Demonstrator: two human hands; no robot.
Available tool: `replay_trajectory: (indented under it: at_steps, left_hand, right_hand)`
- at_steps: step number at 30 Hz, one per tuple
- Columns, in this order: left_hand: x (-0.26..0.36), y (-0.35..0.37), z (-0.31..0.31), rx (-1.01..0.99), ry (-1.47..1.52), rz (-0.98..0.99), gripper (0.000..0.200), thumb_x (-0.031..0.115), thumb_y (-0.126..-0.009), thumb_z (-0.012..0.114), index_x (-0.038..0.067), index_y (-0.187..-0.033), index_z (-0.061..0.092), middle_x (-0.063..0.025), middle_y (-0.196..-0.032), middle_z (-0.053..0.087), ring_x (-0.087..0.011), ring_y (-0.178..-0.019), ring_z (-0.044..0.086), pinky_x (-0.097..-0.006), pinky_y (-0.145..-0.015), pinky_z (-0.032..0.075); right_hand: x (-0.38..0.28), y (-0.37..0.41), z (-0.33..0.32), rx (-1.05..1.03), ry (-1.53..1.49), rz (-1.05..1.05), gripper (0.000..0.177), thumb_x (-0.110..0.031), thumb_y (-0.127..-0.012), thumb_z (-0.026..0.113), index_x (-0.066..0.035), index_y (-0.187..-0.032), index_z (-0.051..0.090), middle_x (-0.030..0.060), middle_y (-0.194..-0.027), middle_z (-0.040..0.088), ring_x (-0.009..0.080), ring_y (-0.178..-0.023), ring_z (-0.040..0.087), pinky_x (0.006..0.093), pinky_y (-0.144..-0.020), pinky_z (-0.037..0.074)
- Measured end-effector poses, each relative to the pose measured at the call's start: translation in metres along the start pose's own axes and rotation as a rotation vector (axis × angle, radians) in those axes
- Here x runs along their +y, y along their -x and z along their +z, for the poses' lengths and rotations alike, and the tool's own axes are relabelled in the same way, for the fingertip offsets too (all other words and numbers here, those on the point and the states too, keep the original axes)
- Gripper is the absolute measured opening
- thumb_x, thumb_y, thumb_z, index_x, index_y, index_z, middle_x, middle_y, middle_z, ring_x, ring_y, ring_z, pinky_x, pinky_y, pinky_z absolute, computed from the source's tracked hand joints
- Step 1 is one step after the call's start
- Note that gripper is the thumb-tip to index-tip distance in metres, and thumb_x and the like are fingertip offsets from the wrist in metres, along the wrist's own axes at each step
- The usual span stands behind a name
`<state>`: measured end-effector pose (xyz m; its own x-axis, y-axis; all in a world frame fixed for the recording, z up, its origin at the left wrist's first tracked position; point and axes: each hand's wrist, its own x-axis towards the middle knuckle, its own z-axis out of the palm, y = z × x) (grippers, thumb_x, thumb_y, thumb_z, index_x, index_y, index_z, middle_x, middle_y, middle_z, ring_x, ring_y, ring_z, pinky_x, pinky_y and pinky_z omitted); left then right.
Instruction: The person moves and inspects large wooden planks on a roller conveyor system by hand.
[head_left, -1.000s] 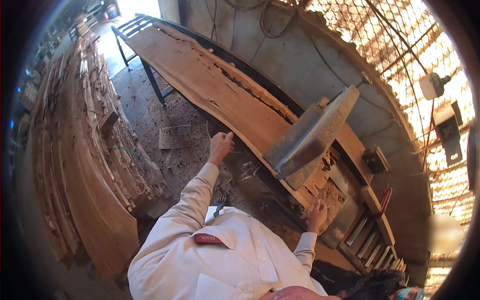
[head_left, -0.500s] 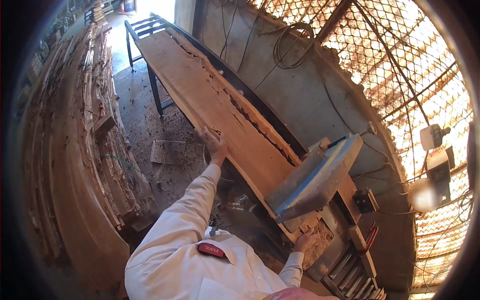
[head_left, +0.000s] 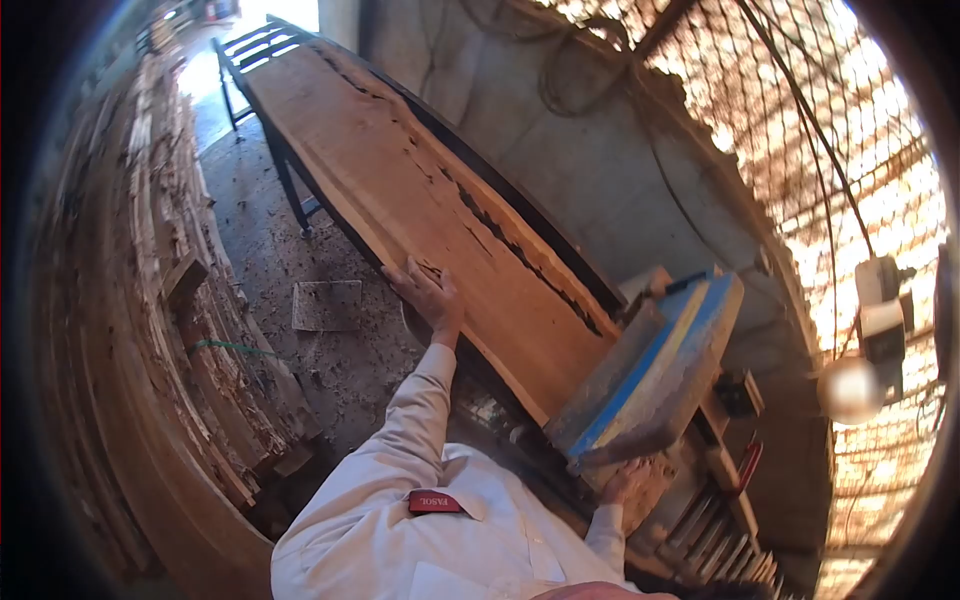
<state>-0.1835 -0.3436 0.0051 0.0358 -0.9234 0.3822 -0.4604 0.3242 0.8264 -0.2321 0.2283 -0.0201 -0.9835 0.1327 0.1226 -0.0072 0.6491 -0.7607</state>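
Observation:
A long, wide wooden slab point(head_left: 400, 190) with a rough crack along its far side runs diagonally across the view. My left hand point(head_left: 432, 298) lies over its near edge, fingers stretched out on the top face. At the slab's lower end, a dusty machine cover point(head_left: 655, 365) with blue and yellow stripes hangs across the wood and hides part of it. My right hand point(head_left: 624, 482) is just below this cover, its fingers spread and resting against a dust-covered surface point(head_left: 652, 490) at the machine; the fingertips are partly hidden under the cover.
A dark metal roller stand point(head_left: 262, 48) supports the slab's far end. Stacked rough boards point(head_left: 130, 290) fill the left side. A flat square piece point(head_left: 327, 305) lies on the littered floor. Metal rollers point(head_left: 715, 535) and a red-handled tool point(head_left: 747, 465) are at lower right, near the wall.
The view has shifted and tilted slightly, so the striped cover appears lower and further right. Both hands keep nearly the same places, the left on the slab edge, the right by the cover.

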Motion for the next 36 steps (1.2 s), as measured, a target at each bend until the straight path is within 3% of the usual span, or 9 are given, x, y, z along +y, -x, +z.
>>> replay_trajectory:
  at_steps: [2,3,5,6,12,17,22,33,36]
  left_hand:
    - [-0.017,0.001,0.013,0.042,-0.048,0.094,0.075,0.023,-0.089,0.074,0.001,-0.15,0.036,-0.0443,-0.16,0.008,-0.0591,-0.151,0.009,-0.0638,-0.121,0.017]
    - [-0.016,-0.001,0.012,0.015,-0.049,0.066,0.075,0.025,-0.089,0.073,0.0,-0.15,0.036,-0.0455,-0.159,0.008,-0.0596,-0.151,0.01,-0.0637,-0.121,0.018]
    - [-0.012,0.004,0.002,-0.051,-0.064,0.041,0.074,0.027,-0.091,0.072,0.001,-0.15,0.037,-0.0474,-0.158,0.008,-0.0605,-0.15,0.011,-0.0636,-0.121,0.018]
    - [-0.012,0.001,0.006,-0.052,-0.059,0.049,0.074,0.027,-0.091,0.072,0.001,-0.151,0.036,-0.0481,-0.158,0.008,-0.0608,-0.15,0.012,-0.0635,-0.121,0.019]
    - [-0.03,0.004,0.021,-0.104,-0.105,-0.014,0.075,0.032,-0.091,0.074,0.001,-0.149,0.039,-0.0499,-0.156,0.009,-0.0632,-0.147,0.018,-0.0617,-0.119,0.025]
    - [-0.066,-0.006,0.045,-0.115,0.07,0.048,0.077,0.04,-0.09,0.073,0.0,-0.147,0.041,-0.0543,-0.152,0.009,-0.0641,-0.142,0.027,-0.061,-0.115,0.033]
    - [-0.039,-0.005,0.027,-0.11,-0.196,0.056,0.083,0.047,-0.091,0.071,-0.003,-0.149,0.038,-0.0532,-0.153,0.006,-0.0633,-0.14,0.032,-0.0601,-0.113,0.037]
    - [-0.088,-0.043,0.062,-0.384,-0.386,-0.103,0.105,0.058,-0.095,0.058,-0.018,-0.152,0.014,-0.0446,-0.159,0.009,-0.0574,-0.14,0.037,-0.0565,-0.112,0.041]
    - [-0.094,-0.056,0.083,-0.597,-0.198,-0.055,0.085,0.06,-0.103,0.033,-0.012,-0.148,0.038,-0.0332,-0.147,0.043,-0.0464,-0.133,0.05,-0.0473,-0.115,0.037]
  right_hand:
    - [0.032,-0.009,0.004,0.055,0.171,-0.134,0.053,-0.03,-0.108,0.048,0.005,-0.147,0.043,0.0231,-0.151,0.045,0.0326,-0.134,0.048,0.0416,-0.109,0.045]
    - [0.046,-0.013,0.008,0.016,-0.034,-0.097,0.054,-0.03,-0.107,0.049,0.004,-0.148,0.043,0.0242,-0.151,0.047,0.0347,-0.137,0.047,0.0434,-0.114,0.041]
    - [-0.002,0.005,-0.001,0.08,0.269,0.05,0.053,-0.032,-0.107,0.049,0.005,-0.145,0.046,0.0281,-0.147,0.048,0.0424,-0.135,0.046,0.0479,-0.117,0.034]
    - [0.021,-0.001,0.0,0.032,0.234,-0.121,0.056,-0.037,-0.106,0.049,0.006,-0.143,0.046,0.0291,-0.146,0.048,0.044,-0.134,0.046,0.0486,-0.115,0.035]
    - [0.011,0.002,0.009,0.151,0.138,0.138,0.059,-0.039,-0.108,0.045,0.007,-0.144,0.044,0.0308,-0.148,0.045,0.0454,-0.137,0.044,0.0487,-0.115,0.034]
    - [0.007,0.004,0.009,0.184,0.215,0.117,0.058,-0.038,-0.108,0.046,0.008,-0.144,0.044,0.0313,-0.149,0.043,0.0447,-0.14,0.04,0.0491,-0.118,0.031]
    - [0.003,0.015,-0.001,0.185,0.071,0.085,0.056,-0.038,-0.107,0.046,0.006,-0.143,0.045,0.0301,-0.148,0.044,0.0462,-0.139,0.04,0.0504,-0.117,0.033]
    - [0.089,0.034,-0.165,0.335,0.247,0.058,0.058,-0.045,-0.106,0.051,0.004,-0.138,0.054,0.0297,-0.149,0.046,0.0467,-0.145,0.035,0.0524,-0.121,0.028]
    - [0.152,0.021,-0.202,0.361,0.404,0.146,0.058,-0.044,-0.106,0.051,0.004,-0.138,0.054,0.0294,-0.15,0.046,0.0469,-0.145,0.035,0.0527,-0.121,0.028]
